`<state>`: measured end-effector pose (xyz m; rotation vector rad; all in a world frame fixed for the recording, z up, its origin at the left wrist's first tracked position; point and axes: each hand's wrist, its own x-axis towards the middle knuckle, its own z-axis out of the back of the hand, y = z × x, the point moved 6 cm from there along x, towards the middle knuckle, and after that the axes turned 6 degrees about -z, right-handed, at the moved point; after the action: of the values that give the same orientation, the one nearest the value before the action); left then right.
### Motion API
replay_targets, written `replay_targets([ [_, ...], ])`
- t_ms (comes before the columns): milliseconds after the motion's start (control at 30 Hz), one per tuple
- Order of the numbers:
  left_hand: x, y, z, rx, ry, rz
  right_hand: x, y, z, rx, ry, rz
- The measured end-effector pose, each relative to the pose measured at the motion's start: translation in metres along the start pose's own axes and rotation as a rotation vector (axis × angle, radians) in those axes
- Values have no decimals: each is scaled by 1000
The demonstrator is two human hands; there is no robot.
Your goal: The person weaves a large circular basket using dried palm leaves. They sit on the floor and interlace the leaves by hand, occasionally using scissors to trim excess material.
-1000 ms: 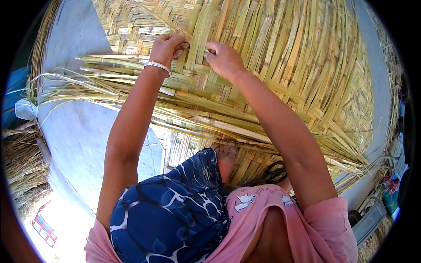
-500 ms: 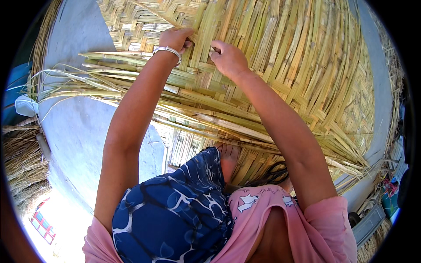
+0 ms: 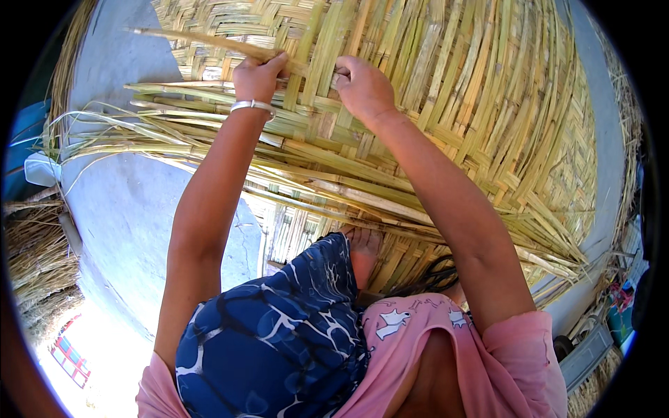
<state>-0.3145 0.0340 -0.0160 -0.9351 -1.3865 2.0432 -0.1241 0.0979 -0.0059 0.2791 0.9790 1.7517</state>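
Observation:
My left hand [image 3: 256, 80], with a pale bangle [image 3: 252, 105] at the wrist, pinches a flat split-cane strip [image 3: 198, 38]. The strip's loose end sticks out to the left above the weave, and its other end runs right toward my other hand. Closed fingers of my right hand [image 3: 365, 89] sit low over the woven cane mat [image 3: 390, 115], at the edge of some lengthwise strips; what they grip, if anything, is hidden. Long strips stand side by side across the mat's right half, while its upper left shows a tight criss-cross weave.
A bundle of loose cane strips [image 3: 327, 182] lies crosswise between my arms and the mat's far part. My bare foot [image 3: 362, 251] rests on the near weave. Grey concrete floor [image 3: 132, 209] shows at left, with dry straw [image 3: 38, 258] and a white container [image 3: 42, 168] beyond.
My left hand has shifted left and slightly nearer, and the strip it holds now swings out flatter to the left. My right hand has barely moved.

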Motion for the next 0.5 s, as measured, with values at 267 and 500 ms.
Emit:
replay_targets([
  [267,-21,9,10,-33,-85,30,-46,-1,5,-155,-123,389],
  [500,-17,13,12,36,-57,-1,-68,0,-5,-378,-150,618],
])
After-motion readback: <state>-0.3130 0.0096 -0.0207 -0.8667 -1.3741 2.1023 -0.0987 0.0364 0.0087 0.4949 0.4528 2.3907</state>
